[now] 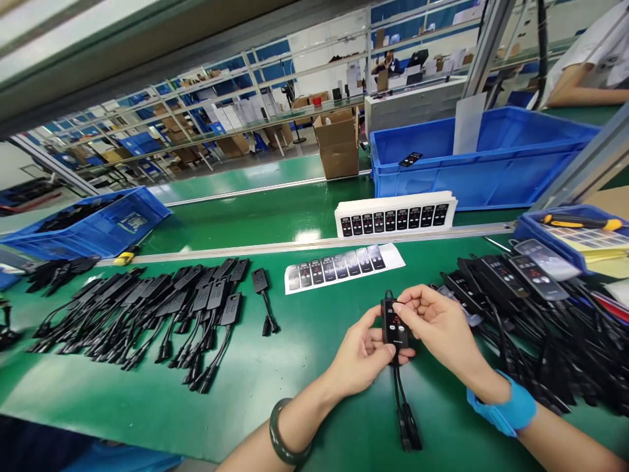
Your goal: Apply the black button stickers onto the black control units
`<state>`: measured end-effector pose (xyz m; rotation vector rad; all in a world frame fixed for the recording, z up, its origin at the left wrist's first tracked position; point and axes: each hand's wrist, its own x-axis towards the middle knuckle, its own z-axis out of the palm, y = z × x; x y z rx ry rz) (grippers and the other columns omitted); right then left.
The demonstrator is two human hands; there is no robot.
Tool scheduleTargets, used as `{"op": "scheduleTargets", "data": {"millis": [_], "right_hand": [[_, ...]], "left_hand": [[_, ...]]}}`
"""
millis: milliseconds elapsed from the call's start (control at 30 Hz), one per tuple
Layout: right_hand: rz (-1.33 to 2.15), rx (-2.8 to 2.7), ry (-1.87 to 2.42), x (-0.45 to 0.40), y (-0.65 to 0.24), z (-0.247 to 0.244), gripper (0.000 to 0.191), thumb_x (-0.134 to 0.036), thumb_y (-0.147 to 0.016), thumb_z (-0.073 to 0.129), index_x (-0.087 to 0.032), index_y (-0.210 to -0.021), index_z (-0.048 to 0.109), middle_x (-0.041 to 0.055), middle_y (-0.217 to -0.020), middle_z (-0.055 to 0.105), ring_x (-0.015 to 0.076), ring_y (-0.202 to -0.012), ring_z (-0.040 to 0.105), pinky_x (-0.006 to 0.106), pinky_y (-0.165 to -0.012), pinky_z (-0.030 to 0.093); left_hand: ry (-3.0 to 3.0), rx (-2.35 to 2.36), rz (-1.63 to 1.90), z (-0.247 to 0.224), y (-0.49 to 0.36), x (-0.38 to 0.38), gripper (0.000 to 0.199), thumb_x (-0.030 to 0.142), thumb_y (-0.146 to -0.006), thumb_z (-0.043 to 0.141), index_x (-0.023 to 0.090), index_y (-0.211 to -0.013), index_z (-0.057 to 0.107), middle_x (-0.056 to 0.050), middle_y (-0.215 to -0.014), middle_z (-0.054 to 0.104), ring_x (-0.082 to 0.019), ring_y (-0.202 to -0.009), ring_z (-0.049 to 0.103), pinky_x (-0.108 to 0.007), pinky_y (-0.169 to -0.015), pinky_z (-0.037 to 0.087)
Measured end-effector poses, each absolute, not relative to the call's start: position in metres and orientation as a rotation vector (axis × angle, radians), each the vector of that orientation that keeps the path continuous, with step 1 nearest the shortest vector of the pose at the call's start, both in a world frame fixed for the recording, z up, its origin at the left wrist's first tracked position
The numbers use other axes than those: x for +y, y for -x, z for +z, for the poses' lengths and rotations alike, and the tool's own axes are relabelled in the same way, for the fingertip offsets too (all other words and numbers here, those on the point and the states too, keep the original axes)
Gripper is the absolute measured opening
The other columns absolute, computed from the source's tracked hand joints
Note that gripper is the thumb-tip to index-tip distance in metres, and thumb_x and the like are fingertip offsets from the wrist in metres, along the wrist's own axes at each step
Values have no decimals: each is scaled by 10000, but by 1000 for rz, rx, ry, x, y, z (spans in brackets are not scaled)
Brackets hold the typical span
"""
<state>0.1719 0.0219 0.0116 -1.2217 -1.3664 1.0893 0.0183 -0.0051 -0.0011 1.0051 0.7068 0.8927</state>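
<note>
We see the black controller (400,337) near the middle of the green tabletop (265,403), its twin cables (409,426) trailing toward us. The fingers of the left hand (358,362) are closed around its sides, gripping it; the right hand (439,328) has its thumb and forefinger at the upper end of the printed face, but we cannot tell whether they pinch an edge or press down. A printed label already covers most of that face, so we judge this unit nearly done. The label sheet (339,270) just beyond carries eight labels, with a bare strip at its right end, and more wait in the upright stack of sheets (396,216). At left, the spread of plain-faced units (170,301) looks unlabelled, so much seems left; in the right-hand heap (508,282), several units show printed faces and seem finished, though many are hidden.
</note>
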Motion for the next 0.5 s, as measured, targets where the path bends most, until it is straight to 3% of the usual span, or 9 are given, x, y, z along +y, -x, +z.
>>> {"op": "scheduleTargets", "data": {"millis": [100,267,400,500], "right_hand": [[1065,-1371,1224,24,-173,9,217,-370,-776,672,-190,-846,571,-37,-603,540,103,-476,485,210,-422,405],[1035,-1398,1221,31,-176,-2,457,-392,-760,695,-230,-1121,466,-62,-654,473,138,-568,513,227,-471,477],[1145,-1553,1190,32,-174,-12,440,-383,-799,634,-239,-1187,485,3,-848,530,170,-728,572,252,-536,524],[1220,-1665,1149,27,-169,-14,535,-333,-797,622,-239,-1291,436,51,-1006,591,188,-790,604,288,-610,547]], "left_hand": [[-1003,719,892,-1,-18,-5,582,372,-766,725,172,-1227,431,-88,-854,704,-189,-783,702,-303,-762,541],[-937,705,896,-1,-15,-3,524,297,-732,739,179,-1165,469,-118,-983,693,-225,-799,708,-326,-740,555],[-845,706,913,-3,-13,2,443,304,-764,644,153,-1151,492,-109,-880,708,-251,-731,713,-350,-680,567],[-801,729,946,-4,-10,6,401,319,-782,578,125,-1128,520,-125,-880,707,-237,-652,705,-333,-605,563]]}}
